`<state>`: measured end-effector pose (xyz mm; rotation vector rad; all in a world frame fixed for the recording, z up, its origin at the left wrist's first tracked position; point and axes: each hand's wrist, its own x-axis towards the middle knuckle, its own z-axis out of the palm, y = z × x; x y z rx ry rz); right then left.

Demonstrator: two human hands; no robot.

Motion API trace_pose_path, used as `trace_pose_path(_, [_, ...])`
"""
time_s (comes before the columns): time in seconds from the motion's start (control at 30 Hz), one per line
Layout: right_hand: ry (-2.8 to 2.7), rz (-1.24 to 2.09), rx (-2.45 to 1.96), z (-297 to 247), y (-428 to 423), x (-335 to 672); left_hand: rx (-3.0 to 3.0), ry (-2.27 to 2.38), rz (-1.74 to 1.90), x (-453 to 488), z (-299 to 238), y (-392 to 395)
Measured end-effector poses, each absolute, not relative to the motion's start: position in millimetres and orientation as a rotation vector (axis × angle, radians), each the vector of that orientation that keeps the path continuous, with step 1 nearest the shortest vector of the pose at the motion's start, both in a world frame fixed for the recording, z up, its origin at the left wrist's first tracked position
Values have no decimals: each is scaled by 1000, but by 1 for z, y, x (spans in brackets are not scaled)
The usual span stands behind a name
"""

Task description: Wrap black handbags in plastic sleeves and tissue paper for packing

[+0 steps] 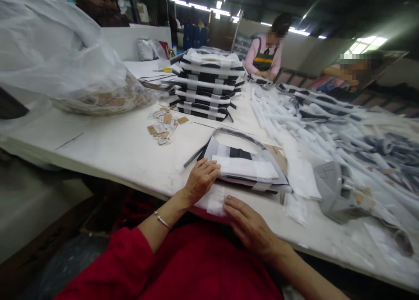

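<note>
In front of me on the table lies a grey-and-black handbag point(225, 150) with a wrapped handle arching at its far side. A folded white paper sheet point(248, 167) covers part of it. My left hand point(203, 177) lies on the bag's near left corner, fingers stretched over the edge of the white sheet. At the table edge, my right hand point(250, 225) touches a small white translucent strip point(216, 200) with extended fingertips. Its thumb is partly hidden. Neither hand is closed round anything.
A stack of wrapped bags point(207, 88) stands behind. Left of it are loose tags point(165, 125) and a large plastic bag point(59, 51). White wrapping strips point(294, 129) and a grey tape dispenser point(334, 191) lie right. A co-worker point(265, 55) stands across the table.
</note>
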<state>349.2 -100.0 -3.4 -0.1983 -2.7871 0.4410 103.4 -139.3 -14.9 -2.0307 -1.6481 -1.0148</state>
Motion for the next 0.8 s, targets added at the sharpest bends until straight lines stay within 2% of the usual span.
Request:
trace_pose_path(0.3, [-2851, 258, -152, -6, -109, 324, -2040, -1671, -997, 105, -14, -141])
trace_pose_path(0.53, [-2570, 486, -363, -14, -113, 296, -2085, -1719, -1077, 103, -16, -142])
trace_pose_path(0.8, [-2466, 550, -133, -10, -105, 291, -2005, -1783, -950, 107, -12, -136])
